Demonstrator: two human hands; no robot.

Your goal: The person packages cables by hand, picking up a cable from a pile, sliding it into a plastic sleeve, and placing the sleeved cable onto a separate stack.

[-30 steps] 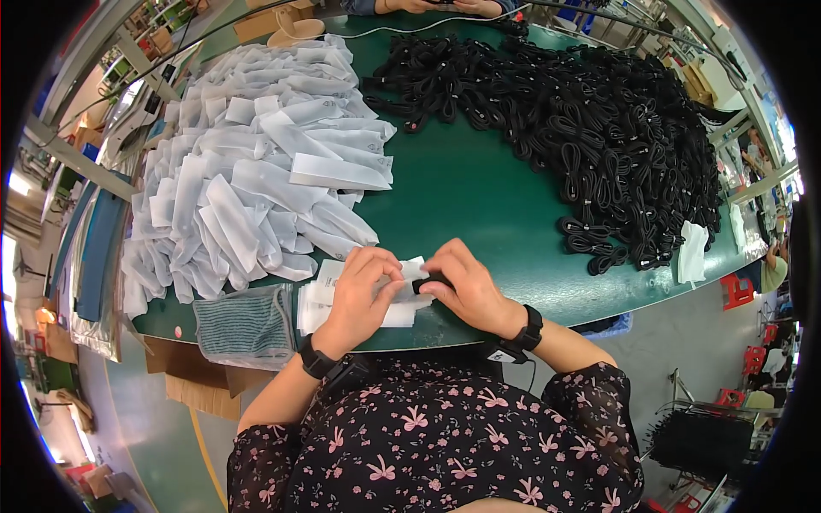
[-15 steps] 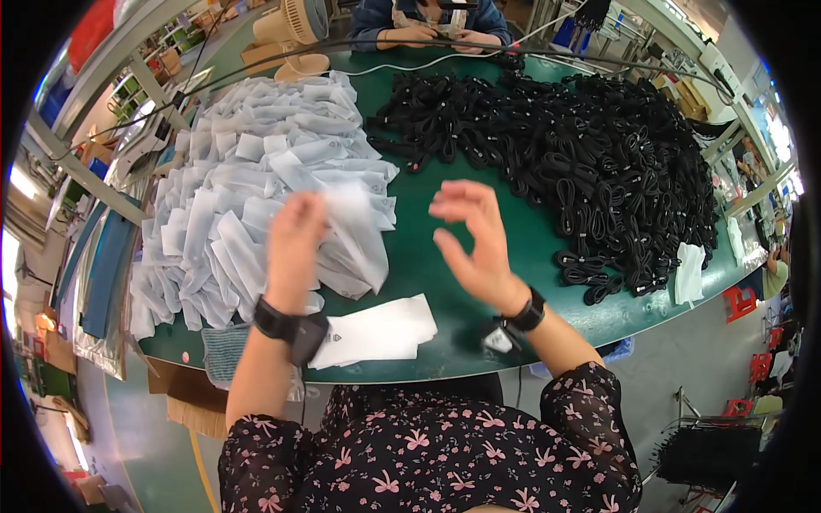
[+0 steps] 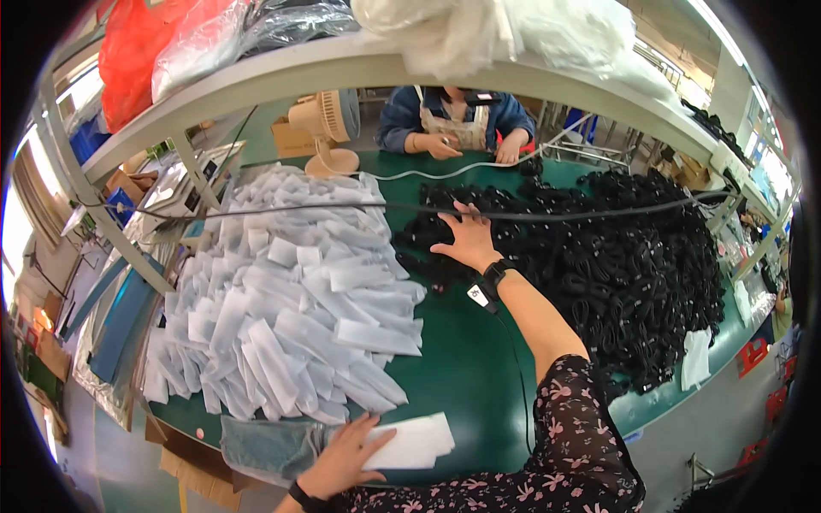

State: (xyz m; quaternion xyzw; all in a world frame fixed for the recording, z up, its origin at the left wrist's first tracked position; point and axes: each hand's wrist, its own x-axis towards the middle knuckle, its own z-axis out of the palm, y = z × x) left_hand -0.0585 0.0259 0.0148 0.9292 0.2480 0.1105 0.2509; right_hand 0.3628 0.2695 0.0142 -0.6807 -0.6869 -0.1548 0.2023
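My left hand (image 3: 346,457) rests with its fingers spread on the left end of a small stack of flat white bags (image 3: 419,440) by the near table edge. Stretched out over the near-left part of a big heap of bundled black cables (image 3: 590,274) is my right hand (image 3: 469,239), fingers apart and nothing seen in them. To the left lies a broad pile of frosted pouches (image 3: 291,299), which look filled. A folded greyish-blue cloth in clear wrap (image 3: 265,445) lies beside my left hand.
A shelf beam (image 3: 256,94) carrying plastic bags crosses above the green table (image 3: 462,368). A dark cable (image 3: 547,215) hangs across the view. A beige fan (image 3: 325,128) stands at the back, where a person (image 3: 462,128) sits opposite. One white bag (image 3: 695,359) lies far right.
The view has tilted up. My left hand has let go of a frosted pouch at the pile and come down to the white bags. My right hand has reached forward to the cables.
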